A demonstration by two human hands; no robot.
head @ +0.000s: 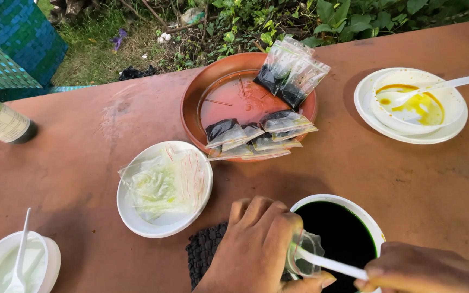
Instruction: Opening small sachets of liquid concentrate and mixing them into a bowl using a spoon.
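A small clear plastic bag [303, 250] was pinched at the near-left rim of the white bowl of dark green liquid [343, 233], held open by the left hand [256, 249], fingers clenched around it. The right hand [427, 269] gripped a white plastic spoon [332, 265], its tip seemingly inside the bag, though the hand hid part of it. Left of the bowl sat a white dish of empty clear bags [164, 187]. Beyond the bowl stood a terracotta saucer [234, 97] holding filled bags [267, 125]. Far right of the bowl was a plate with yellow residue [411, 103].
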